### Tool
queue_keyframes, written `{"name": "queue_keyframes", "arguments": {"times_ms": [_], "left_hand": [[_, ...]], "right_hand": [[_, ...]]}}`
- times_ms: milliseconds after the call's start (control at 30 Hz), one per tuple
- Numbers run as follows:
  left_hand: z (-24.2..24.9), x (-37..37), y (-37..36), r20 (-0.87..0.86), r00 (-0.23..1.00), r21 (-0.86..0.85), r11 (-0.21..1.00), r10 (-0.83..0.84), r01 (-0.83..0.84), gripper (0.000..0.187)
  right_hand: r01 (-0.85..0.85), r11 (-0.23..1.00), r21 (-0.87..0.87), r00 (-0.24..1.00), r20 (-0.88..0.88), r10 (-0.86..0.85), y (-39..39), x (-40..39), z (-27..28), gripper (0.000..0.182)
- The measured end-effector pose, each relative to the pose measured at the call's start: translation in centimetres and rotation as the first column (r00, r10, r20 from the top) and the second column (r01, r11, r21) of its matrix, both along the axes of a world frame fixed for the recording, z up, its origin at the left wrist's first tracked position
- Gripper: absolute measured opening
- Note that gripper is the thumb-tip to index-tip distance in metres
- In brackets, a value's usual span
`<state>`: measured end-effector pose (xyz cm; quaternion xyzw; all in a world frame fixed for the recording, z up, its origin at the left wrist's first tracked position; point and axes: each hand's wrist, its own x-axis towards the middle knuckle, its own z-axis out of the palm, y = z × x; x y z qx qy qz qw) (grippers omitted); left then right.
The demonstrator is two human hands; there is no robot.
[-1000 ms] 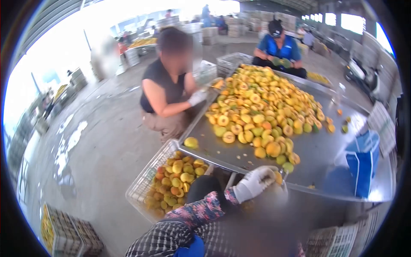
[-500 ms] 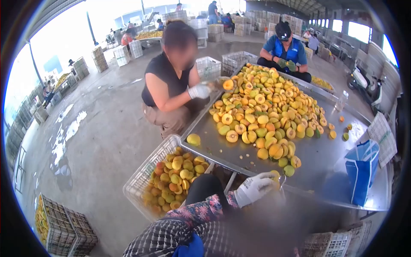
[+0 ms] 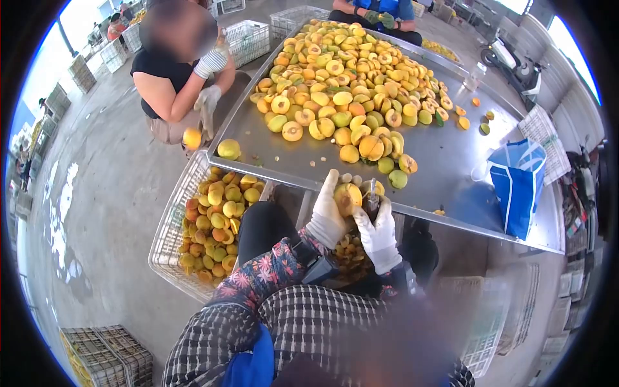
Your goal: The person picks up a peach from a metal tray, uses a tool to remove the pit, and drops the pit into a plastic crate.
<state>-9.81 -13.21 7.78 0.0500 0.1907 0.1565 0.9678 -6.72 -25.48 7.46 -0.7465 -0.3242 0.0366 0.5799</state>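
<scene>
At the near edge of the metal table, my left hand (image 3: 326, 218), in a white glove, is closed around a halved yellow peach (image 3: 348, 199) whose cut face shows. My right hand (image 3: 379, 240), gloved too, grips a small tool (image 3: 372, 202) with a dark body and a narrow metal end, right beside the peach. Another piece of yellow fruit (image 3: 376, 188) shows behind the tool. Just beyond my hands, a heap of halved and whole peaches (image 3: 351, 97) covers much of the table (image 3: 303, 169). Below my hands, more fruit pieces (image 3: 351, 255) lie between my knees.
A white crate (image 3: 169, 238) of whole peaches stands left of my knee. Across the table's left corner crouches a co-worker (image 3: 164, 77) in gloves; another person (image 3: 387, 16) sits at the far end. A blue bag (image 3: 516, 187) and a clear bottle (image 3: 475, 76) are on the right.
My view has tilted down and shifted right. My right hand has come clearly into sight with the tool, and both hands are together at the peach. The co-worker's raised hand has moved toward the head.
</scene>
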Motion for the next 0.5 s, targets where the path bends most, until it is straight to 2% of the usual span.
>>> {"name": "queue_keyframes", "arguments": {"times_ms": [67, 100, 200, 300, 400, 500], "left_hand": [[-0.8, 0.1, 0.6, 0.012, 1.000, 0.007, 1.000, -0.005, 0.005, 0.036], [-0.4, -0.1, 0.7, -0.009, 1.000, 0.033, 0.999, 0.005, -0.005, 0.035], [-0.2, -0.4, 0.9, -0.021, 1.000, 0.148, 0.989, 0.013, -0.009, 0.037], [-0.4, -0.2, 0.9, -0.009, 0.999, 0.258, 0.965, 0.050, -0.046, 0.043], [-0.3, -0.2, 0.4, 0.011, 0.991, 0.363, 0.922, 0.136, -0.131, 0.040], [0.3, -0.2, -0.1, -0.056, 0.976, 0.378, 0.909, 0.213, -0.176, 0.036]], "right_hand": [[0.041, 0.988, -0.150, 0.986, 0.168, -0.015, -0.9, -0.4, 1.2, 0.038], [-0.049, 0.985, -0.167, 0.990, 0.124, 0.070, -0.9, -1.0, 2.6, 0.034], [-0.025, 0.918, -0.396, 0.956, 0.259, 0.137, -0.6, -1.1, 2.3, 0.033], [0.025, 0.904, -0.427, 0.932, 0.336, 0.133, -0.1, -0.9, 1.9, 0.032], [0.046, 0.880, -0.473, 0.935, 0.330, 0.129, 0.5, -1.3, 2.1, 0.031], [-0.006, 0.900, -0.437, 0.950, 0.278, 0.141, 0.5, -1.5, 1.0, 0.032]]}}
